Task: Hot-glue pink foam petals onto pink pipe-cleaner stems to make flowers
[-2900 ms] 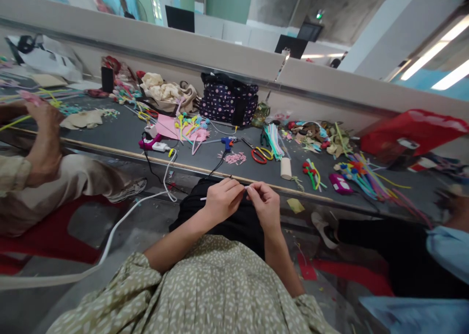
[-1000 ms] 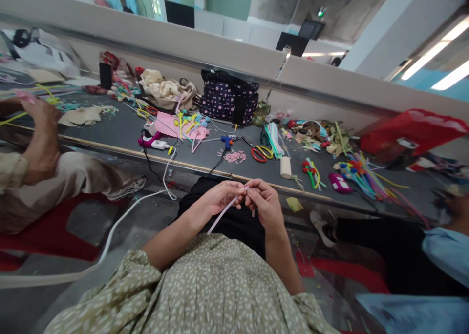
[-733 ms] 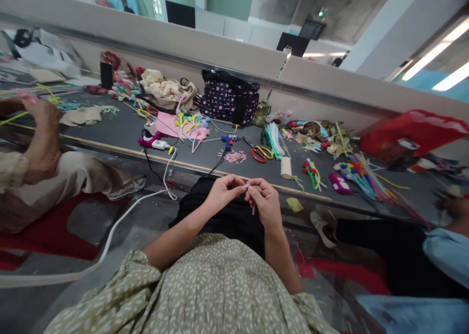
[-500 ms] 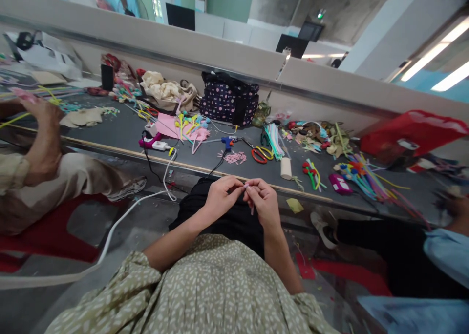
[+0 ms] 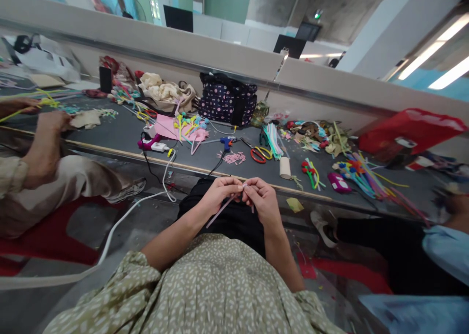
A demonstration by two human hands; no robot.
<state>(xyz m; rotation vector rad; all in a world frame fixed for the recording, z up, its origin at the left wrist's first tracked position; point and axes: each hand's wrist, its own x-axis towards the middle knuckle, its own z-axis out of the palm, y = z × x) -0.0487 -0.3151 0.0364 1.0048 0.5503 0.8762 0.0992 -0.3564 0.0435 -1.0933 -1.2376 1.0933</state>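
Note:
Over my lap, my left hand (image 5: 224,191) and my right hand (image 5: 261,196) meet fingertip to fingertip, both pinching a thin pale pink strip (image 5: 220,213). One length of it slants down to the left from my left fingers, and a short end hangs below my right fingers. The part between the fingertips is mostly hidden. On the table beyond lie a pile of small pink pieces (image 5: 234,158), a blue glue gun (image 5: 227,142) and red-and-yellow-handled scissors (image 5: 261,154).
A patterned dark bag (image 5: 227,99), a pink sheet (image 5: 166,127), a beige cylinder (image 5: 285,168) and pipe-cleaner bundles (image 5: 274,141) stand or lie on the table (image 5: 183,153). People sit at both sides; a white cable (image 5: 120,219) runs at left.
A long end of the pink strip now shows below my left hand, whose fingers have tilted slightly. At the far left, the other person's hands have moved apart.

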